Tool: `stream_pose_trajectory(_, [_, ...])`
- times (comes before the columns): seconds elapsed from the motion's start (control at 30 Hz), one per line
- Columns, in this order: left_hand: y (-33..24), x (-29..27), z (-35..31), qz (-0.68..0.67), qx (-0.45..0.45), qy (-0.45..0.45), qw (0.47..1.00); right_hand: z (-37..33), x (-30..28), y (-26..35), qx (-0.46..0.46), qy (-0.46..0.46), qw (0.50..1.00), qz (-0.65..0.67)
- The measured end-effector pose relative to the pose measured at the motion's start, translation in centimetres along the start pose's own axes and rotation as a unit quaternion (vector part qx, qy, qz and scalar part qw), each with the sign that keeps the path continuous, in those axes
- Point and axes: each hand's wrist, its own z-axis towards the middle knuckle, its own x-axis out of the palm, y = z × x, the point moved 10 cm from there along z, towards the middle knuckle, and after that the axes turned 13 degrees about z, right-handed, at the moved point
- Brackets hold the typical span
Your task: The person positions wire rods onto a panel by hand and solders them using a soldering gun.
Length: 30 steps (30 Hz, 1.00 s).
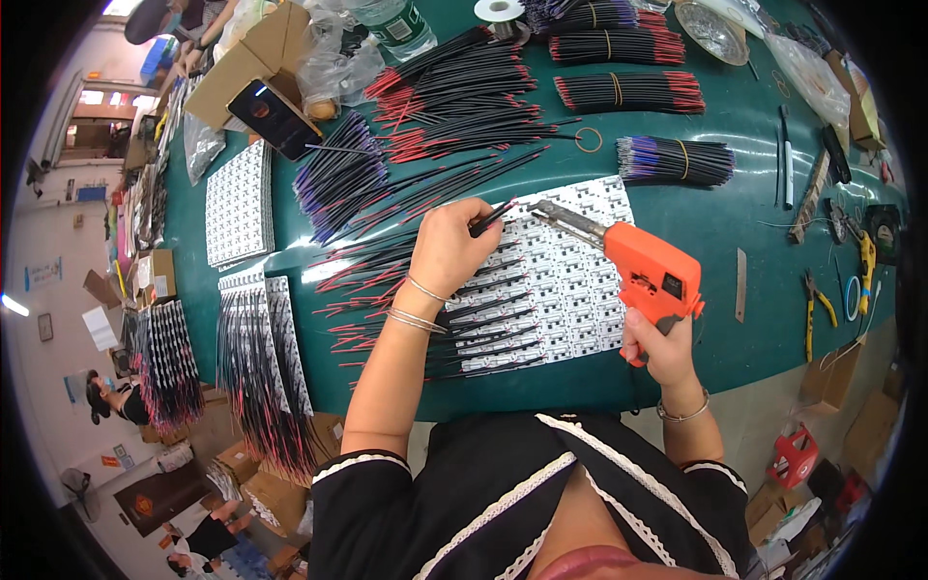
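My left hand (452,242) pinches a black wire (490,220), its tip over the upper edge of a white circuit board panel (580,280). In my right hand (657,346) is an orange soldering gun (650,271), gripped by its handle. The gun's metal nose points left, its tip close to the wire end at the panel's top. Rows of black wires with red ends (387,280) stick out from the panel's left side, partly under my left forearm.
Loose black-and-red wires (464,92) and purple-ended wires (338,174) lie beyond my left hand. Banded wire bundles (628,92) sit at the back. Left are stacked panels (240,205), wired panels (263,338) and a phone (274,118). Pliers (820,314) and a steel ruler (740,285) lie right.
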Motion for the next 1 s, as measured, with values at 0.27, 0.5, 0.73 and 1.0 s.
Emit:
stream_pose_trajectory(0.27, [0.3, 0.3, 0.0, 0.013, 0.005, -0.017, 1.000, 0.3, 0.8, -1.0, 0.022, 0.009, 1.000, -0.013])
stream_pose_trajectory(0.5, [0.4, 0.5, 0.1, 0.029, 0.005, -0.011, 0.999, 0.4, 1.0, -1.2, 0.013, 0.008, 1.000, 0.008])
stream_pose_trajectory(0.73, [0.3, 0.5, 0.1, 0.037, 0.004, -0.011, 0.999, 0.6, 1.3, -1.2, 0.018, 0.013, 1.000, -0.003])
stream_pose_trajectory(1.0, [0.0, 0.5, 0.2, 0.048, 0.013, -0.019, 0.999, 0.1, 0.6, -1.1, 0.024, 0.000, 1.000, -0.016])
